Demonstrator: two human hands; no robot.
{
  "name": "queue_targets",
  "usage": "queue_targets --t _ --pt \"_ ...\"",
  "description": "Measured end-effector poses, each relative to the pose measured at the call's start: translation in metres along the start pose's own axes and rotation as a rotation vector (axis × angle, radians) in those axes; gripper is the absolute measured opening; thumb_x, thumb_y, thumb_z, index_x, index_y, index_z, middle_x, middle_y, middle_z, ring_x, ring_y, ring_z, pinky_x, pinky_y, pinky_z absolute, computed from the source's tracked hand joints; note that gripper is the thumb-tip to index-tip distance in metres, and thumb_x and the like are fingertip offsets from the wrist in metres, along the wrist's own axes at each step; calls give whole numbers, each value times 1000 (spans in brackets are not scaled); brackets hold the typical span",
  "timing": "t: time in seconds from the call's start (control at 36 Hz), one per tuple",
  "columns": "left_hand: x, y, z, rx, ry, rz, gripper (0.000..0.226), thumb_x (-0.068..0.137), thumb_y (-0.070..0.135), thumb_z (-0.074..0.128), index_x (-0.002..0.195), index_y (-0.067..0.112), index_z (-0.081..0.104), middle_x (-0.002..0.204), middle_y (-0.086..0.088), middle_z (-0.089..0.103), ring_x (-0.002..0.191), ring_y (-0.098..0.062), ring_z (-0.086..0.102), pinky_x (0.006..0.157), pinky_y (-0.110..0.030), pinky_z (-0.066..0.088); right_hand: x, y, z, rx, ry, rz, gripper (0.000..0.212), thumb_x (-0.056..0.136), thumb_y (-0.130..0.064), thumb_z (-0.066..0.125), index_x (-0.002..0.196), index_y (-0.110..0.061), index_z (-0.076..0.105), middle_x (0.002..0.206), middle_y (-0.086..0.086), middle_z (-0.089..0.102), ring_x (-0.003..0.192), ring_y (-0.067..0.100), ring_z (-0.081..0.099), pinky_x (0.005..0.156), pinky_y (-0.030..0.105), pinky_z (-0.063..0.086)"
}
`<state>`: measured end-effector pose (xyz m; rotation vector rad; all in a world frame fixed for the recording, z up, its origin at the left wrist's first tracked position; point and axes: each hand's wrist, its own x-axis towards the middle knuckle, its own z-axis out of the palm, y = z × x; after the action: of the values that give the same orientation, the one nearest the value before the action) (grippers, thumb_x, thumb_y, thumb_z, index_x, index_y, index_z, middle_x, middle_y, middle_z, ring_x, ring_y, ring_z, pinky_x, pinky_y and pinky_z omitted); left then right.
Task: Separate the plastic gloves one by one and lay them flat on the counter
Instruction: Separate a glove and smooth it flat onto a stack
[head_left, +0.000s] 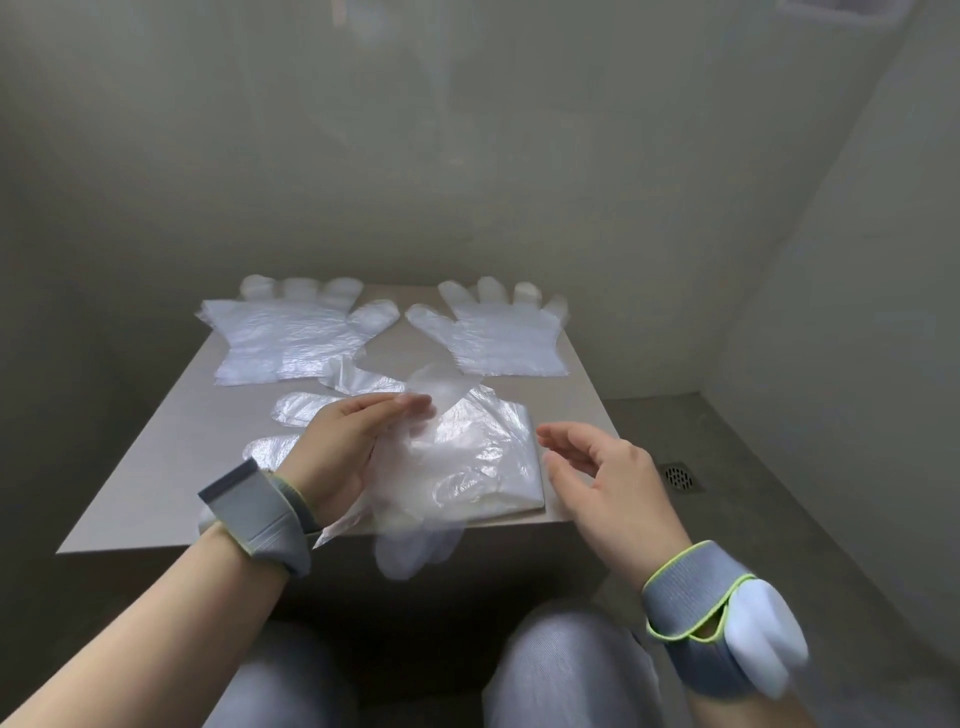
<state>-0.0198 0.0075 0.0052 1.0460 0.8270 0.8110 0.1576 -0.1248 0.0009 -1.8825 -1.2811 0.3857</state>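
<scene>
Two clear plastic gloves lie flat at the back of the counter (156, 467): one at the left (291, 338), one at the right (498, 338). A stack of clear gloves (488, 452) sits near the counter's front edge. My left hand (337, 452) holds one glove (415, 499) lifted off that stack, its cuff up by my fingertips and its fingers hanging blurred below the counter edge. My right hand (608, 483) hovers to the right of the stack with fingers relaxed and nothing in it.
The small beige counter stands against a grey wall. A floor drain (680, 475) lies to the right, below the counter. My knees (566, 670) are under the front edge. Both wrists wear grey straps.
</scene>
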Motion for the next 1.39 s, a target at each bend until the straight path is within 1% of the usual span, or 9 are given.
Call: queue_targets --t 0.19,0.33,0.53,0.67,0.92,1.11,1.19,1.31,1.39 --pt "-4 11 -8 -73 -17 49 38 66 16 64 99 -3 68 100 -16 71 98 -25 68 89 -27 54 12 -14 6 -9 -20 -65 29 89 -16 57 116 -23 65 111 -10 66 100 3 60 96 20 45" --pt "-13 23 -15 -55 -74 74 39 70 17 60 101 -4 67 104 -19 70 100 -27 67 87 -27 54 23 -29 12 111 -58 -44 28 88 -19 60 115 -28 62 109 -17 64 92 -6 60 79 4 44" --pt "-27 45 -27 9 -163 74 35 74 18 57 101 -1 68 105 -18 70 99 -28 68 89 -33 53 42 -50 24 426 -161 38 55 85 -27 67 134 -30 42 130 -8 51 89 18 69 88 36 55" --pt "-33 61 -36 33 -223 44 28 78 18 57 95 3 73 107 -18 70 101 -30 67 91 -39 52 57 -66 25 755 -311 82 75 73 -32 69 139 -20 36 125 -1 51 84 25 70 76 30 56" --pt "-38 79 -49 -84 -197 -29 27 76 20 54 80 8 77 102 -13 72 101 -27 68 89 -41 51 58 -82 30 793 -372 -21 8 84 -8 63 87 -2 66 71 6 67 59 13 61 57 20 50" --pt "-42 96 -68 -92 -146 -54 65 85 59 35 99 6 70 102 -17 71 88 -29 68 90 -43 52 58 -105 28 705 -289 -119 9 87 -6 62 81 -3 68 67 7 66 57 14 60 56 21 51" --pt "-45 105 -74 8 -137 11 67 78 67 46 108 9 64 99 -15 72 83 -26 68 83 -37 57 59 -115 23 687 -236 -161 9 87 -7 63 81 -2 68 65 5 65 55 14 59 55 21 52" --pt "-51 112 -75 260 -65 206 47 74 46 75 103 10 66 92 -12 74 74 -19 68 72 -27 59 63 -128 17 652 -196 -215 9 87 -7 62 83 -1 67 63 5 64 53 13 57 52 20 51" --pt "-57 113 -77 372 6 352 27 77 19 67 100 5 68 86 -11 74 70 -15 67 73 -24 58 65 -136 17 611 -184 -253 10 87 -8 63 83 0 67 63 6 64 51 13 56 49 20 48"
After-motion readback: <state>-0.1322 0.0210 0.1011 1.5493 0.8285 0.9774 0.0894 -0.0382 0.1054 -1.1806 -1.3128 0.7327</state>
